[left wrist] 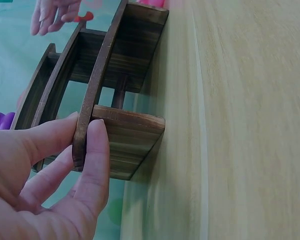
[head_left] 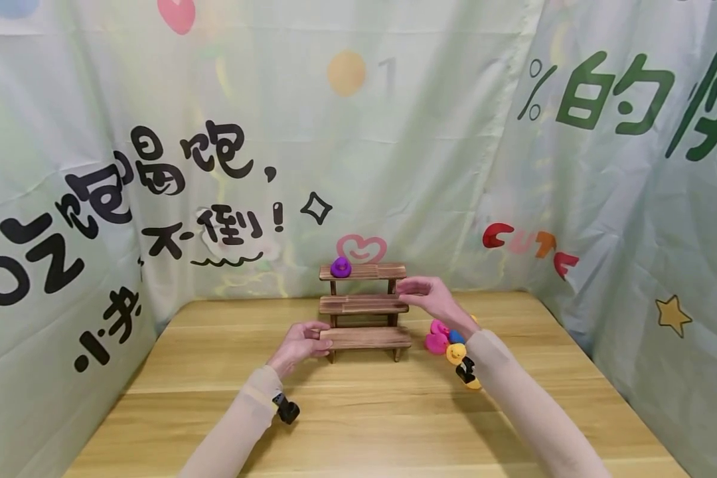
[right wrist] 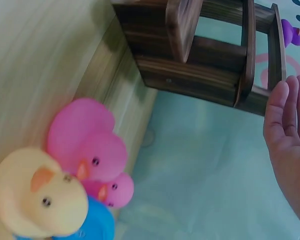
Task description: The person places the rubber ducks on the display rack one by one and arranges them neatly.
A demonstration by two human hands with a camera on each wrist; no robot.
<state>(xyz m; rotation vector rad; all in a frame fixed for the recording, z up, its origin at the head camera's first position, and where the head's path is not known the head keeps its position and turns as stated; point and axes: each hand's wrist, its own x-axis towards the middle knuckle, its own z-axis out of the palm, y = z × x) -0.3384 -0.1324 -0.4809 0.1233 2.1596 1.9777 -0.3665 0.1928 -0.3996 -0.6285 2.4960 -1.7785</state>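
A small three-tier wooden display shelf stands at the back of the table. My left hand pinches the left end of its lowest tier; in the left wrist view the thumb lies on one side of the board and the fingers on the other. A purple rubber duck sits at the left of the top tier. My right hand is at the shelf's right end, beside the upper tiers, with fingers extended and nothing held. Whether it touches the wood I cannot tell.
Right of the shelf, several rubber ducks lie clustered on the table: pink ducks, a blue duck and a yellow duck, partly behind the right forearm. A printed cloth hangs behind and along both sides.
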